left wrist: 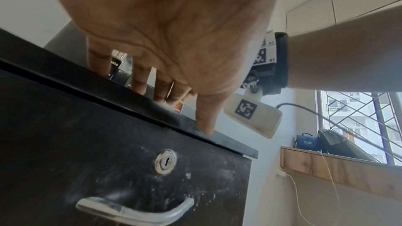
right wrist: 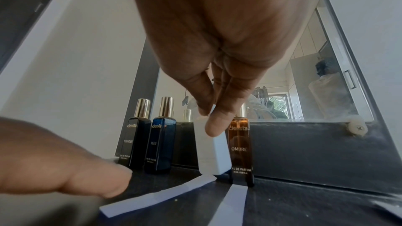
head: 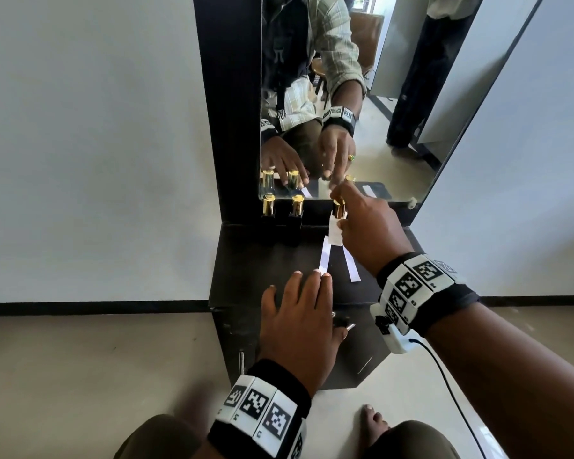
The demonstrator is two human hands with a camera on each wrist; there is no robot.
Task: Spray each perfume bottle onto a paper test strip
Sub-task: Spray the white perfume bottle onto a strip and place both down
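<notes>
Three gold-capped perfume bottles stand against the mirror: a black one (right wrist: 135, 140), a blue one (right wrist: 161, 143) and an amber one (right wrist: 239, 149). My right hand (head: 338, 223) pinches a white paper strip (right wrist: 214, 152) and holds it upright just left of the amber bottle (head: 338, 208). Two more strips lie flat on the black cabinet top: a left strip (head: 325, 256) and a right strip (head: 350, 265). My left hand (head: 312, 279) lies flat with straight fingers, its fingertips at the near end of the left strip.
The black cabinet top (head: 246, 276) is narrow, backed by a mirror (head: 395, 144) and a white wall. Below the front edge is a drawer with a lock (left wrist: 165, 162) and a metal handle (left wrist: 135, 210). A cable (head: 451, 385) trails from my right wrist.
</notes>
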